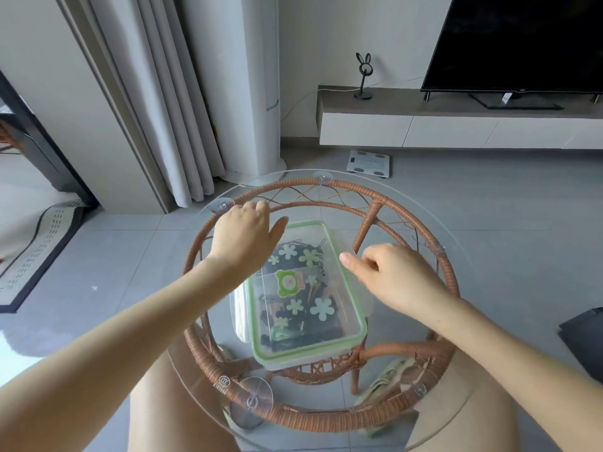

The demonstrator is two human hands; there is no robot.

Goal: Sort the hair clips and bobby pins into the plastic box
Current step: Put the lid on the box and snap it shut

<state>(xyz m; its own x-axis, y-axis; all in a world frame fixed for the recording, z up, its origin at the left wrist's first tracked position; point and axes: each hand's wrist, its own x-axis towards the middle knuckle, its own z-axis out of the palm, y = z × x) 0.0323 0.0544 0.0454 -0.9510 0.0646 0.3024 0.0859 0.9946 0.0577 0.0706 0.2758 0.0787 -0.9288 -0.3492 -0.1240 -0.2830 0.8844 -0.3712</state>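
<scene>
A clear plastic box (350, 308) with a green-rimmed lid lies on the round glass table (466, 256), its clear side flaps sticking out. Through the lid I see hair clips (301, 288) with pale flower shapes, a green frog-like clip and dark pins. My left hand (243, 234) hovers at the box's far left corner, thumb spread toward the rim, fingers bent down and hidden. My right hand (391, 272) is over the box's right edge with its thumb stretched toward the lid and fingers loosely curled. Neither hand visibly holds anything.
The glass top rests on a brown rattan frame (326, 185) with clear suction pads. My knees are under the near edge. Beyond are a grey tiled floor, a white scale (368, 163), curtains, a TV cabinet (456, 125) and a rug at left.
</scene>
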